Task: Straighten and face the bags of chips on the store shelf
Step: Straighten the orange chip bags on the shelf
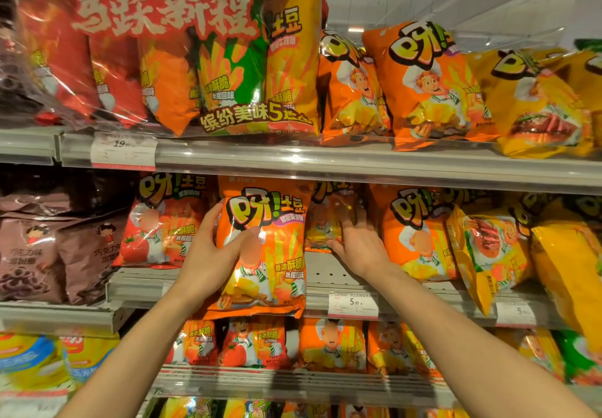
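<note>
Far left is cut off by the frame edge: brown snack bags (49,248) on a lower grey ledge, print too blurred to read. Top left, a red multipack (156,43) behind glossy film; glare hides most of the inner bags and its top is out of frame. Price tag (123,150) on the upper shelf rail reads 19-something, rest illegible.

Middle shelf (325,274), grey perforated metal with a clear plastic rail along the front. Red-orange tomato bag (163,222) stands at its left end, partly hidden behind the left hand.

Left hand (211,254) grips the orange chip bag (264,248) at the bag's left edge: thumb on the front face, fingers curled round behind, fingertips hidden. The bag is upright, facing out, in front of the shelf edge, and its bottom hangs over the rail, covering part of the row below.

Right hand (355,241) is just right of that bag, palm toward the shelf, fingers spread and fairly straight, reaching to a shadowed bag (325,222) set back on the shelf. Can't tell if the fingertips touch it; motion blur there.

Price tag (353,305) reads 5.90. Further right, orange then yellow bags (488,248) lean at angles; the rightmost are cut off. Bottom shelf row is half hidden by both forearms. Upper right: bare white shelving and ceiling-light glare.
</note>
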The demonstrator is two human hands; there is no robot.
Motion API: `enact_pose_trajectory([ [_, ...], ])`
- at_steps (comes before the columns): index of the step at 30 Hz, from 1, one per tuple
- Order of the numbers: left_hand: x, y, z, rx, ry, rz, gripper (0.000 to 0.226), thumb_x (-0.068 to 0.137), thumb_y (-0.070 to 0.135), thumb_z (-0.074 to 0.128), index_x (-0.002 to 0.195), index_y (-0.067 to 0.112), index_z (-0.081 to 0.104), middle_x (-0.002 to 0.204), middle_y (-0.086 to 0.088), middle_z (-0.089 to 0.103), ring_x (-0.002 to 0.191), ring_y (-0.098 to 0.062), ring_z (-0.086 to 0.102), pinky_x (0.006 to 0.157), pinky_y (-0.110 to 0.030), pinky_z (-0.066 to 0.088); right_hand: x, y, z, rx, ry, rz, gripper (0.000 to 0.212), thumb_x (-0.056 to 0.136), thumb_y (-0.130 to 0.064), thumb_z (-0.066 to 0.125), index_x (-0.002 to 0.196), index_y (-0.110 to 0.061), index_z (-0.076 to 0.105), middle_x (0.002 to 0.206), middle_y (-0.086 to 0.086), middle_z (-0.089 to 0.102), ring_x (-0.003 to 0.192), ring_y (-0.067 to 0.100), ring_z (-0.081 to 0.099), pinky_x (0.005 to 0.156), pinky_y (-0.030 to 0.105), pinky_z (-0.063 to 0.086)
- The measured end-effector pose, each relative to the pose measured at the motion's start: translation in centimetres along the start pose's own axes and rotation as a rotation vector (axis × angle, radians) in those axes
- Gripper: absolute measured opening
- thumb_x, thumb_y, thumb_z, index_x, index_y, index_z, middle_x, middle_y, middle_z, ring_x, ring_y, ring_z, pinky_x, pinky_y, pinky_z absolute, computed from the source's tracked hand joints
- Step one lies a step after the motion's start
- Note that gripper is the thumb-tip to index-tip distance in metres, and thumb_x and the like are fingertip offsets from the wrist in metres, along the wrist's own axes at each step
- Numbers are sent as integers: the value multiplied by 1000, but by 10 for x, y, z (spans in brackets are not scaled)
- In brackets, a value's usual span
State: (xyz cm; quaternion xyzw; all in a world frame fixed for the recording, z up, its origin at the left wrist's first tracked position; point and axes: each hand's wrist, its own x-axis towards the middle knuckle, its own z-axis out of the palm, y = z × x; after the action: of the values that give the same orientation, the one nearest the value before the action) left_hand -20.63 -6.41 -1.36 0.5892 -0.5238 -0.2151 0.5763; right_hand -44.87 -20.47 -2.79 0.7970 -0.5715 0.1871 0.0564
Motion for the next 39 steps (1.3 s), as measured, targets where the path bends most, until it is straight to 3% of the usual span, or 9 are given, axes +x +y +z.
enact_pose_trajectory([
  [4, 1, 1, -1, 1, -12, 7, 78, 80, 55, 74, 148, 42, 37, 137, 17, 56, 125, -12, 56, 106, -43, 46, -1, -2, -6, -83, -20, -46, 72, 95, -46, 56, 153, -23, 21, 159, 26, 12, 130, 45, 44, 93, 46, 53],
  [9, 3, 1, -1, 3, -16, 2, 77, 81, 53, 75, 147, 41, 38, 132, 18, 60, 120, -10, 60, 104, -43, 49, 5, 5, -1, -223, -7, -188, 78, 94, -19, 57, 155, -33, 10, 162, 25, 4, 139, 48, 32, 88, 49, 56],
  [13, 5, -3, -4, 13, -23, -15, 85, 72, 68, 75, 145, 47, 37, 138, 15, 58, 126, -15, 57, 106, -49, 47, 11, 10, 6, -290, 43, -211, 80, 95, -19, 58, 155, -34, 7, 161, 19, 14, 141, 42, 34, 87, 49, 56],
  [18, 5, -3, -3, 19, -25, -15, 85, 73, 68, 74, 146, 46, 37, 139, 14, 57, 127, -14, 56, 108, -48, 46, 15, 9, 7, -300, 62, -206, 80, 93, -21, 62, 155, -32, 12, 158, 18, 23, 138, 42, 36, 83, 48, 56],
  [24, 4, 0, -3, 3, -31, -17, 83, 76, 62, 74, 147, 44, 37, 135, 15, 59, 124, -12, 58, 106, -46, 47, 8, 15, -13, -60, -142, -231, 77, 94, -44, 58, 156, -28, 16, 163, 15, 15, 149, 37, 17, 117, 44, 30],
  [27, 2, 2, -2, -3, -28, -1, 79, 78, 55, 74, 148, 41, 38, 133, 16, 60, 122, -12, 58, 105, -42, 48, 1, 19, -29, 165, -132, -205, 69, 92, -48, 60, 151, -22, 34, 153, 8, 41, 139, 28, 38, 110, 34, 34],
  [32, -3, 4, -2, -13, -40, 3, 82, 75, 64, 75, 146, 46, 38, 137, 17, 58, 127, -12, 56, 107, -46, 47, -27, 24, -47, 425, -89, -140, 56, 93, -49, 60, 141, -21, 51, 144, -3, 51, 133, 13, 46, 109, 26, 35],
  [35, -6, 9, 8, 16, -64, 13, 85, 79, 61, 72, 151, 44, 31, 151, 21, 40, 139, -10, 41, 114, -44, 39, -50, 21, -54, 701, -92, -94, 46, 92, -51, 60, 132, -28, 58, 127, -10, 62, 116, 2, 57, 104, 28, 46],
  [39, -7, 22, 37, 14, -90, 36, 87, 84, 53, 71, 156, 35, 26, 159, 15, 33, 146, -11, 32, 115, -34, 31, -77, 12, -60, 906, -150, -30, 84, 77, -78, 54, 147, -36, 37, 130, -15, 60, 113, -1, 61, 103, 35, 49],
])
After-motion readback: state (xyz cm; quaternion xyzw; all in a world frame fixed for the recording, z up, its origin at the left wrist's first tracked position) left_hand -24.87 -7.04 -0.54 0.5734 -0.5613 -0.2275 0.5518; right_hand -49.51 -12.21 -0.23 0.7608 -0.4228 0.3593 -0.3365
